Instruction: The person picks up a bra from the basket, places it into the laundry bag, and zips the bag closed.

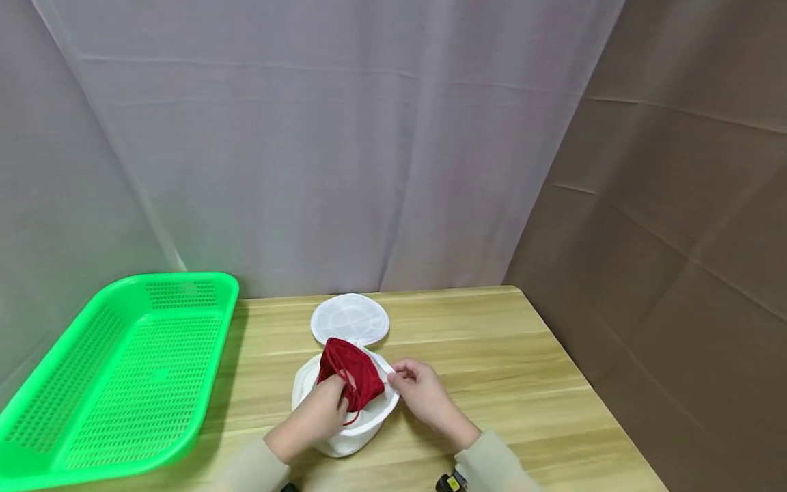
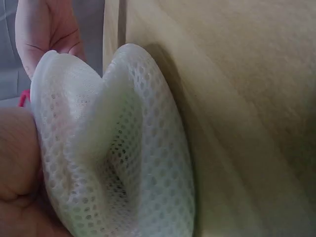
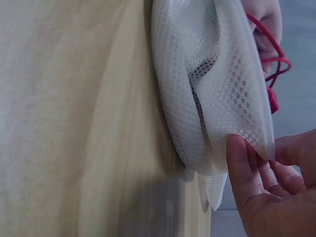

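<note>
A white mesh laundry bag (image 1: 347,441) stands on the table with its round mouth unzipped and its lid (image 1: 350,319) folded back behind it. My left hand (image 1: 320,408) reaches over the mouth and grips a dark red cloth piece (image 1: 364,372) with thin red cords. The cloth sits partly inside the mouth and sticks up above the rim. On the right side, my right hand (image 1: 423,393) pinches the bag's rim between thumb and fingers, plainly so in the right wrist view. A loop of red cord (image 3: 279,57) hangs over the zippered edge there. The mesh wall (image 2: 163,123) is creased inward.
A large green plastic basket (image 1: 212,383) stands on the left of the wooden table (image 1: 492,342). Grey cloth (image 1: 320,171) hangs behind the table, and a brown cloth wall (image 1: 676,239) runs along its right side.
</note>
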A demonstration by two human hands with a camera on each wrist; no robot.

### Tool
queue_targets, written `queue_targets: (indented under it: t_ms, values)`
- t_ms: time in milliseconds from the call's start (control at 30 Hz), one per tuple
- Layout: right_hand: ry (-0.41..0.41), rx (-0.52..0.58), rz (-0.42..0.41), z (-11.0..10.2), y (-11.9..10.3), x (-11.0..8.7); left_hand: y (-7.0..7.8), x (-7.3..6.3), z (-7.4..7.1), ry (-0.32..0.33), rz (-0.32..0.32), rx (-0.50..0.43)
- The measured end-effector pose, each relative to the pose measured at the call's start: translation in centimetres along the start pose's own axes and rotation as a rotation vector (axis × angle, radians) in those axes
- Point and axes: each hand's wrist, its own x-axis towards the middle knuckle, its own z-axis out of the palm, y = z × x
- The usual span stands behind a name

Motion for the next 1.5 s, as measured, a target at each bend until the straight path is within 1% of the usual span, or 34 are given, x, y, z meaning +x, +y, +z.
queue_targets:
  t_ms: [100, 200, 300, 400, 467, 567, 633, 700, 800, 967, 1067, 1233, 1333, 1400, 1500]
  values:
    - [-0.003, 0.019, -0.006, 0.3, 0.1, -0.1, -0.3, -0.3, -0.4, -0.014, 0.001, -0.01]
    - [0.003, 0.029, -0.007, 0.4, 0.1, -0.2, -0.5, -0.5, -1.6, -0.009, 0.021, -0.047]
    - [0.006, 0.023, -0.001, 0.4, 0.2, -0.1, -0.7, -0.7, -2.7, 0.016, 0.039, -0.085]
    - [0.011, 0.024, 0.003, 0.3, 0.2, -0.1, -1.0, -0.7, -3.5, 0.062, 0.018, -0.148]
    - [0.018, 0.027, 0.006, 0.3, 0.2, 0.0, -1.3, -0.7, -3.9, 0.101, -0.021, -0.204]
    - [0.024, 0.026, 0.01, 0.2, 0.2, 0.1, -1.8, -0.6, -4.5, 0.174, -0.115, -0.294]
    - [0.025, 0.017, 0.016, 0.1, 0.2, 0.1, -2.2, -0.5, -4.8, 0.219, -0.188, -0.329]
    - [0.017, 0.008, 0.016, 0.1, 0.3, 0.0, -2.7, -0.4, -5.0, 0.244, -0.246, -0.335]
    - [0.01, -0.002, 0.011, 0.1, 0.3, -0.1, -3.7, -0.4, -5.0, 0.227, -0.291, -0.302]
    - [0.015, -0.018, 0.015, -0.1, 0.4, -0.1, -4.7, -0.7, -4.4, 0.139, -0.297, -0.253]
    - [0.017, -0.026, 0.025, -0.2, 0.4, -0.1, -4.9, -0.9, -4.1, 0.117, -0.287, -0.23]
    - [0.013, -0.005, 0.024, -0.2, 0.4, -0.3, -4.8, -1.1, -3.9, 0.123, -0.276, -0.184]
    - [0.009, 0.008, 0.024, -0.1, 0.4, -0.3, -4.9, -1.2, -3.8, 0.12, -0.268, -0.139]
    - [0.008, 0.011, 0.025, -0.1, 0.3, -0.3, -5.0, -1.3, -3.7, 0.11, -0.267, -0.121]
    - [0.009, 0.006, 0.028, -0.1, 0.2, -0.3, -5.0, -1.3, -3.5, 0.077, -0.281, -0.1]
